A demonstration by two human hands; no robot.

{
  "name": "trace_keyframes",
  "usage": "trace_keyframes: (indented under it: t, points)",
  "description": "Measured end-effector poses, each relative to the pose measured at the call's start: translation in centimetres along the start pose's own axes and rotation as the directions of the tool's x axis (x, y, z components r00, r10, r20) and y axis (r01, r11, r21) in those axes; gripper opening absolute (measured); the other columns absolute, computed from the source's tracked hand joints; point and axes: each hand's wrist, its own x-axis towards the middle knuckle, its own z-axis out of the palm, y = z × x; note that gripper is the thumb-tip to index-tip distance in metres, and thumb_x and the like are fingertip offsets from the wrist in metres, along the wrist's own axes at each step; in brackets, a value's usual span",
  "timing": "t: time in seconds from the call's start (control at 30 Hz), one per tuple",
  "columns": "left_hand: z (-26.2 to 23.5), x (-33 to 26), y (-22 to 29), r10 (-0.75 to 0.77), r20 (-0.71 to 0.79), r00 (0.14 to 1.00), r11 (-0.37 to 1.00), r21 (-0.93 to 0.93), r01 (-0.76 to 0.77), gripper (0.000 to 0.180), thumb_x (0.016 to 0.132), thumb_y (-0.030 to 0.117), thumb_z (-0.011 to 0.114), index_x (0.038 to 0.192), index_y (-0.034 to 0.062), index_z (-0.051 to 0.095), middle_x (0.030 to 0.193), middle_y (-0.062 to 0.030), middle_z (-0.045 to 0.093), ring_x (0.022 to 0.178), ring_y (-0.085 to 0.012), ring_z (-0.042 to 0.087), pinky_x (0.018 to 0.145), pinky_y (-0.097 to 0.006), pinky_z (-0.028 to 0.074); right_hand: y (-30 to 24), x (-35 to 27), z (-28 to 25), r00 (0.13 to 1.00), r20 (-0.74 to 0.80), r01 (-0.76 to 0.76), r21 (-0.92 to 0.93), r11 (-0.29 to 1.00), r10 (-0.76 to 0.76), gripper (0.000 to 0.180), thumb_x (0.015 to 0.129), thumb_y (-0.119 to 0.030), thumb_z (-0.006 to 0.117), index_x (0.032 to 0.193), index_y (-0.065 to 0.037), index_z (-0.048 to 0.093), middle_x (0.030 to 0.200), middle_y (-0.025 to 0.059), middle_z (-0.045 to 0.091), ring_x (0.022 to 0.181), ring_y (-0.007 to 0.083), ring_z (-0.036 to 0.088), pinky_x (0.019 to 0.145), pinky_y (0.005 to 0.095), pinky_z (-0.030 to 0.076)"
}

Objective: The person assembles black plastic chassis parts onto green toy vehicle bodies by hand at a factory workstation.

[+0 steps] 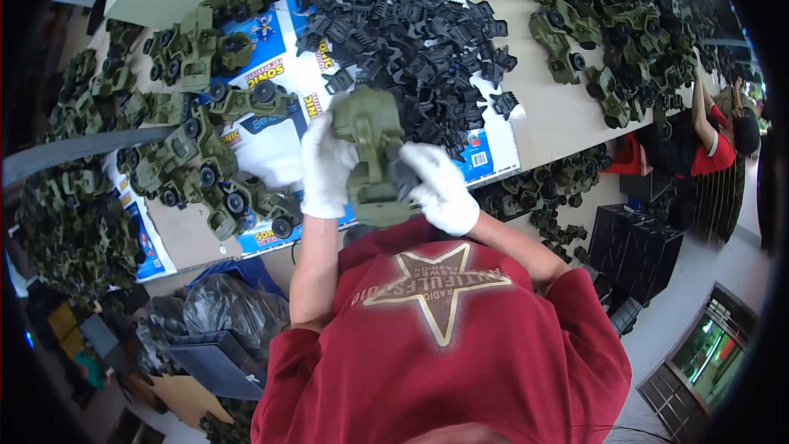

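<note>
In front of my chest I hold an olive-green toy jeep body [371, 127] above the table's near edge. My left hand [322, 171], in a white glove, grips it along its left side. My right hand [445, 187], also gloved in white, is closed at its lower right side. Between the right fingertips and the body is a small black plastic piece [402, 176], blurred and partly covered by the fingers. Just beyond lies a large heap of black plastic parts [411, 41]. Several green toy jeeps with black wheels [205, 148] lie to the left.
Printed cardboard sheets [283, 70] cover part of the table. A big pile of green jeeps [629, 29] fills the far right. Below the table stand a black crate [633, 251] and plastic bags [226, 308]. Another person in red [719, 148] works at right.
</note>
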Motion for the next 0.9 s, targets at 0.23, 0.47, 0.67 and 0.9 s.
trace_keyframes:
  t: [0.23,0.47,0.67,0.9]
  points:
    - [1.8,-0.9,-2.6,-0.269,0.079,0.960,0.929,0.285,0.237,0.066,0.093,0.026,0.070,0.148,0.0042,0.039,0.129,-0.0066,0.061,0.114,-0.0132,0.059,0.100,-0.028,0.047,-0.5,0.8,-8.6,0.972,-0.173,-0.168,-0.026,0.986,0.161,0.045,0.096,-0.020,0.056,0.138,-0.004,0.052,0.113,0.0165,0.066,0.101,0.0295,0.063,0.089,0.0375,0.049]
    - [5.1,-0.4,-3.1,-0.418,0.061,0.907,0.860,0.349,0.373,0.058,0.095,0.024,0.067,0.143,-0.0002,0.045,0.130,-0.0086,0.061,0.115,-0.0136,0.059,0.101,-0.029,0.046,6.5,2.0,-9.0,0.892,0.286,-0.452,0.548,0.704,0.350,0.055,0.103,-0.043,0.049,0.144,-0.006,0.049,0.120,0.0045,0.065,0.092,0.0072,0.053,0.085,0.0221,0.044]
    - [5.1,-0.7,-3.3,-0.513,0.084,0.854,0.833,0.291,0.471,0.061,0.094,0.034,0.068,0.139,-0.0007,0.049,0.129,-0.0086,0.060,0.113,-0.0158,0.060,0.098,-0.031,0.048,6.7,1.6,-9.0,0.832,0.411,-0.554,0.643,0.529,0.373,0.065,0.099,-0.050,0.051,0.144,-0.003,0.048,0.110,-0.0005,0.061,0.098,0.0062,0.048,0.090,0.0230,0.040]
    - [4.2,-0.5,-3.6,-0.477,0.083,0.875,0.850,0.296,0.436,0.061,0.095,0.038,0.066,0.139,0.0001,0.048,0.129,-0.0101,0.059,0.111,-0.0177,0.060,0.094,-0.033,0.050,5.8,1.7,-8.4,0.876,0.325,-0.481,0.652,0.586,0.358,0.067,0.097,-0.049,0.056,0.144,-0.001,0.047,0.109,-0.0018,0.060,0.091,0.0053,0.045,0.083,0.0217,0.039]
